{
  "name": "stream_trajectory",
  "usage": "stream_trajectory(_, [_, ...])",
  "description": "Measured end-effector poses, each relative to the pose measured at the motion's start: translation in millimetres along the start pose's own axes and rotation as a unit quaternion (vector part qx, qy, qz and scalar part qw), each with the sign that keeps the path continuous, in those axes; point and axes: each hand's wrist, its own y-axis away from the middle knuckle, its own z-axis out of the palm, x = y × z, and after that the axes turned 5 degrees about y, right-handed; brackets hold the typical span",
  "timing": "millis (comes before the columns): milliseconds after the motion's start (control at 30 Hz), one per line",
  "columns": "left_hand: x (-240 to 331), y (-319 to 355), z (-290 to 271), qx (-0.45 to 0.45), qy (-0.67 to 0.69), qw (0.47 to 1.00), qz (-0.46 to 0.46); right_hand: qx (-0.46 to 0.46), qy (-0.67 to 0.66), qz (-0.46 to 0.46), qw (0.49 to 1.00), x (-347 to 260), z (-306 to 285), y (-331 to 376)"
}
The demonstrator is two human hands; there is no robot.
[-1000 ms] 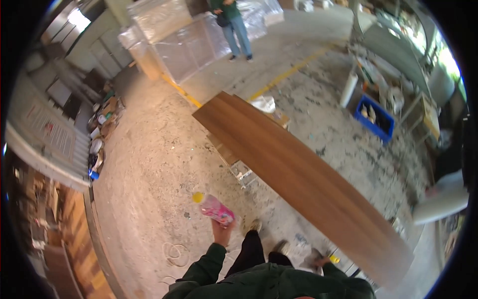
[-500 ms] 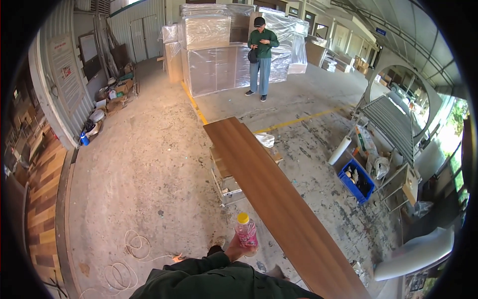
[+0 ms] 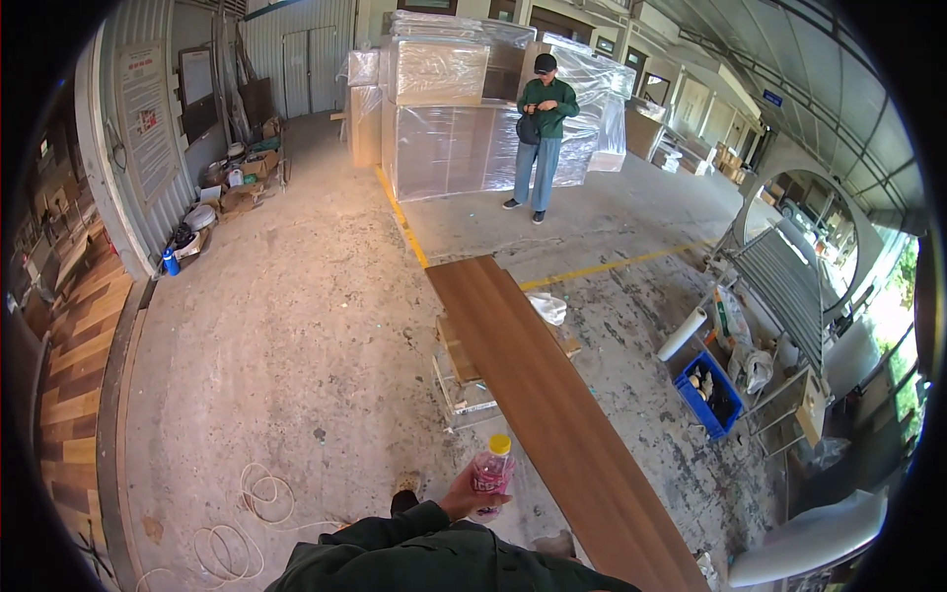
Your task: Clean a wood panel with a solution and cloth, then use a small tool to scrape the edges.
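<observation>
A clear plastic bottle (image 3: 494,464) with a yellow cap and a pink label or filling stands upright in my left hand (image 3: 462,496). The fingers wrap round its lower part, in front of my body. Just to the right of the bottle lies a long brown wood-grain board (image 3: 547,395), slanting from the lower right toward the middle. Its far part rests on a low stand (image 3: 459,390) with a pale frame. My right hand does not show.
A person (image 3: 543,138) in a dark green top stands before plastic-wrapped stacked boxes (image 3: 444,148). Pale cord (image 3: 258,498) lies coiled on the floor at left. To the right are a blue crate (image 3: 708,395), a white roll (image 3: 681,333) and a round-framed mirror (image 3: 834,212).
My view has shifted, so the scene sits lower and farther right. The bottle remains in my left hand, a little nearer the board in the picture. One of my feet now shows more.
</observation>
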Motion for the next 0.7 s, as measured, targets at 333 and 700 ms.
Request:
stream_trajectory(333, [102,-53,-139,0.050,-0.225,0.966,0.114,0.163,-0.655,0.213,0.707,-177,-266,-60])
stream_trajectory(700, [138,-126,-221,-0.024,-0.218,0.976,0.004,0.154,-0.902,0.039,0.401,-282,-416,-94])
